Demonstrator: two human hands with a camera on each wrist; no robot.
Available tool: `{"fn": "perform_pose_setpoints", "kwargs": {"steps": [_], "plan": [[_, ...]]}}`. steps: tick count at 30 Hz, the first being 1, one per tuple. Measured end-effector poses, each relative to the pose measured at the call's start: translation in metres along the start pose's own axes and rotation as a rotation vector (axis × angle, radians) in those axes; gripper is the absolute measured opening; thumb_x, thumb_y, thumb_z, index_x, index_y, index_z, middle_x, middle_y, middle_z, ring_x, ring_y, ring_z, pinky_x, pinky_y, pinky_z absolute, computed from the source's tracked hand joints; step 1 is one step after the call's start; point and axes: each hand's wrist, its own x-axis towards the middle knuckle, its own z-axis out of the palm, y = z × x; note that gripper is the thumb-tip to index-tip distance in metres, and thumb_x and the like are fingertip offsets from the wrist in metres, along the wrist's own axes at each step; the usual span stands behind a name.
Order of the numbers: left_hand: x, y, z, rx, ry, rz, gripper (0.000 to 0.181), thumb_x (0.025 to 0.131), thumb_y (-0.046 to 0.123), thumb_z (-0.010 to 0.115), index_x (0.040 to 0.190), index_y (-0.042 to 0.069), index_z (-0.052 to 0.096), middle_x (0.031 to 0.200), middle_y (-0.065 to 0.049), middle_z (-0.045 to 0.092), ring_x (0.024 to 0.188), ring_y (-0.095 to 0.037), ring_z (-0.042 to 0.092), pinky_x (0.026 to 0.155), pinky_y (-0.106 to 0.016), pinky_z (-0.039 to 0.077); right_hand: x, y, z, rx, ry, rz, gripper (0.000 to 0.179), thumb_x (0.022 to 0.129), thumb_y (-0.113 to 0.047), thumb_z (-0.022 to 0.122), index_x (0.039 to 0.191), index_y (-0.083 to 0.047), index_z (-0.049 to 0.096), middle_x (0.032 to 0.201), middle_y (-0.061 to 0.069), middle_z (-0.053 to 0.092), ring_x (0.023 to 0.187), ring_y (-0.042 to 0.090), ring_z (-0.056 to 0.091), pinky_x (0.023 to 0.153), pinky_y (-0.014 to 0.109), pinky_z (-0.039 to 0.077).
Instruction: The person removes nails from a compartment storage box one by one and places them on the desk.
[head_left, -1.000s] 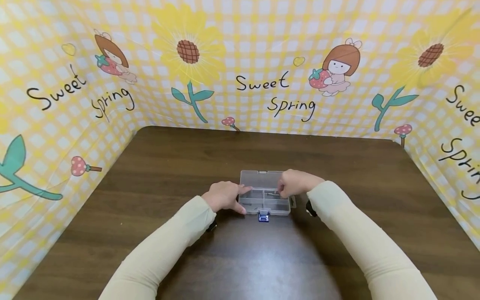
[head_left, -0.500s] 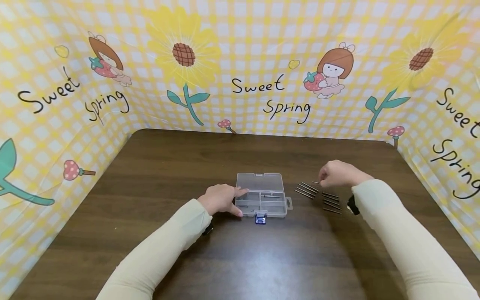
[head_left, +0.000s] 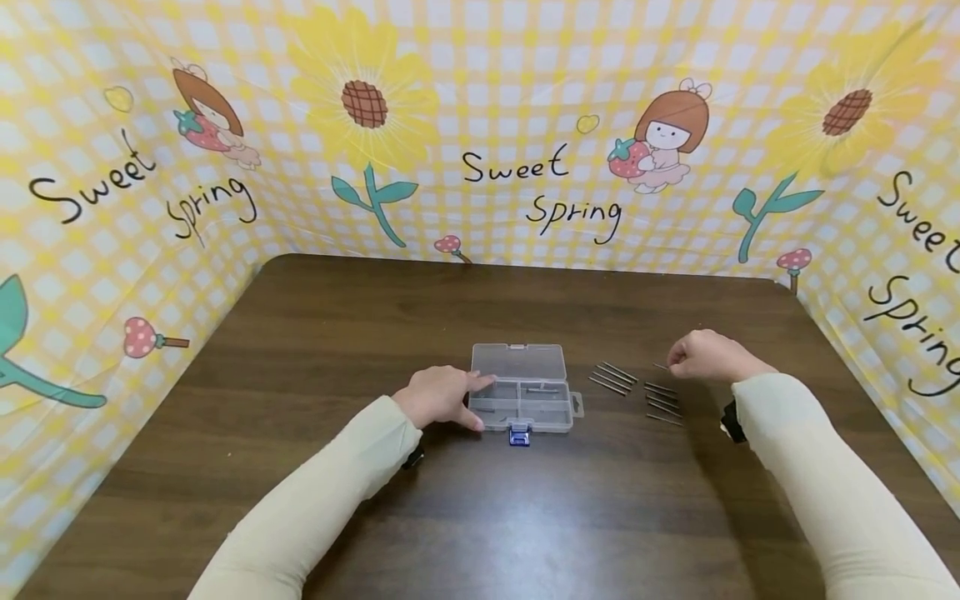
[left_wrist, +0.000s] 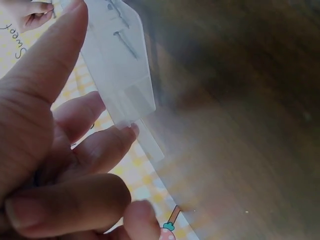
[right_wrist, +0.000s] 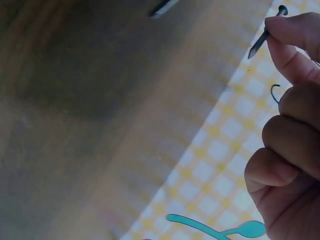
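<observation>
In the head view my right hand (head_left: pixel 708 354) pinches a nail (right_wrist: pixel 265 36) between thumb and fingertips above the right part of the table. Its flat head and pointed tip show in the right wrist view. Below and left of that hand, several dark nails (head_left: pixel 613 379) lie side by side, with a second row of nails (head_left: pixel 663 403) nearer me. My left hand (head_left: pixel 438 396) rests against the left end of a clear plastic box (head_left: pixel 546 417), index finger and thumb extended along it. The box stands with its lid raised, and a few nails (left_wrist: pixel 125 44) lie in its compartments.
A blue latch (head_left: pixel 519 437) hangs at the box's front, and a hanging tab (head_left: pixel 577 405) sticks out at its right. The brown table (head_left: pixel 360 317) is bordered at the back and sides by a yellow checked cloth (head_left: pixel 510 83).
My right hand has left the box and moved right, past the rows of nails, where a nail now shows in its fingertips. The left hand stays at the box.
</observation>
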Motion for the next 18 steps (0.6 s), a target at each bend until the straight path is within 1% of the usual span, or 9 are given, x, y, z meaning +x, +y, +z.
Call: {"fn": "perform_pose_setpoints", "kwargs": {"steps": [3,5,11,18], "plan": [[0.003,0.000,-0.002,0.006,0.003,0.000,0.080,0.075,0.046,0.078,0.145,0.031,0.043,0.146,0.000,0.043,0.128,-0.028,0.048,0.060,-0.033,0.045,0.004,0.004,0.006,-0.006,0.011,-0.010,0.013,0.084,-0.009,0.060,0.083,-0.004,0.072,0.081,0.001,0.067,0.067,0.011,0.052,0.064,0.037,0.048],[0.004,0.000,-0.001,0.012,0.003,-0.002,0.080,0.075,0.046,0.078,0.145,0.031,0.043,0.146,0.000,0.044,0.127,-0.028,0.048,0.061,-0.033,0.046,0.006,0.005,0.010,-0.010,0.013,-0.001,0.013,0.083,-0.010,0.059,0.082,-0.005,0.072,0.080,0.000,0.066,0.067,0.011,0.051,0.063,0.036,0.047],[0.005,0.002,-0.001,-0.005,-0.007,-0.012,0.080,0.075,0.046,0.078,0.145,0.032,0.043,0.147,0.000,0.043,0.128,-0.028,0.047,0.057,-0.031,0.043,0.010,0.008,0.017,-0.039,0.011,0.045,0.012,0.082,-0.011,0.060,0.081,-0.009,0.072,0.083,0.002,0.067,0.069,0.013,0.054,0.062,0.039,0.048],[0.003,0.000,-0.001,-0.026,-0.010,-0.028,0.080,0.075,0.044,0.079,0.145,0.032,0.043,0.147,0.000,0.042,0.129,-0.028,0.047,0.052,-0.028,0.038,0.012,0.009,0.019,-0.052,0.007,0.041,0.013,0.082,-0.010,0.060,0.082,-0.010,0.073,0.085,0.003,0.068,0.071,0.013,0.056,0.063,0.042,0.049]]}}
